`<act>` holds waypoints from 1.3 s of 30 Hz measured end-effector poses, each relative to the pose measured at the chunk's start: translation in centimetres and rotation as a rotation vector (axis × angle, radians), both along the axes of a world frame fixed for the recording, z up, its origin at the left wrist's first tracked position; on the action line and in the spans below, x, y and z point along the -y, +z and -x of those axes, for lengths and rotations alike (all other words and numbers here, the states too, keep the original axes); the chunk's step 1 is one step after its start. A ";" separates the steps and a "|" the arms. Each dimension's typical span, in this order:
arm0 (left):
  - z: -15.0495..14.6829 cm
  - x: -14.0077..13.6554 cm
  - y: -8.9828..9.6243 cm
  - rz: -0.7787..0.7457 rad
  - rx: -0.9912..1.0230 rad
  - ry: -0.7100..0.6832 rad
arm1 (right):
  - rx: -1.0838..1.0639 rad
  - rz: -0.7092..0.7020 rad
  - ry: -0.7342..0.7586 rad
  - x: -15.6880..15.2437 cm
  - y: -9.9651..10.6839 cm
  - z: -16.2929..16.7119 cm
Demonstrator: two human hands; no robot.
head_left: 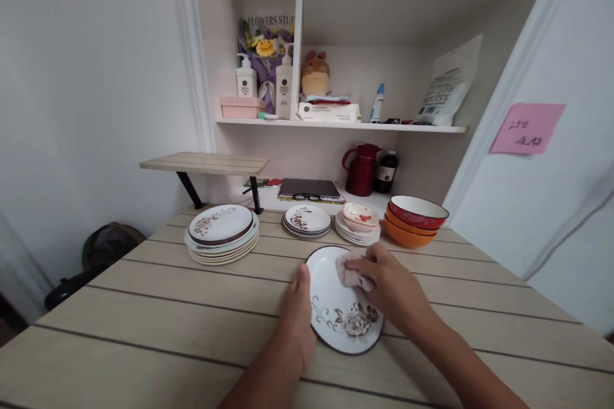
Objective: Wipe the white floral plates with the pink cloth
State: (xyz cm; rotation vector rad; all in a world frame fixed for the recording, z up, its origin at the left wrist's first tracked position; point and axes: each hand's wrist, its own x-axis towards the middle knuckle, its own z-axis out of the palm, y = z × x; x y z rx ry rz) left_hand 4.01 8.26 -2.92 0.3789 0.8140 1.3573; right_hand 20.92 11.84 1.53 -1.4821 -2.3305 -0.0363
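A white plate (330,297) with a brown flower pattern and dark rim is tilted up over the middle of the table. My left hand (298,313) grips its left edge, the thumb on the rim and the other fingers hidden behind. Against the plate's upper right face, my right hand (384,275) presses a crumpled pale pink cloth (352,270), pinched in its fingers. Beyond the plate stands a short stack of small flowered plates (307,218).
A taller plate stack (223,236) stands left. Behind to the right are small dishes (359,223) and stacked bowls (413,223). A raised wooden stand (206,163), a laptop (309,189), a red jug (362,169) and a dark bottle (386,171) line the back.
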 end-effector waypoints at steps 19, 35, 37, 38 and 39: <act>0.2 0.4 0.5 0.015 0.015 -0.092 | 0.001 0.385 0.356 1.4 0.9 -0.9; 0.3 0.4 0.9 -0.009 0.023 -0.133 | -0.075 -0.002 0.083 -0.2 -0.1 0.9; 0.4 0.4 0.8 -0.005 0.049 -0.159 | -0.024 0.109 0.075 0.2 0.2 -0.7; 0.6 0.3 0.8 -0.005 0.065 -0.181 | -0.006 0.183 0.114 0.5 0.5 -1.2; 0.7 0.3 0.8 -0.005 0.081 -0.204 | -0.003 0.264 0.192 0.9 0.7 -1.4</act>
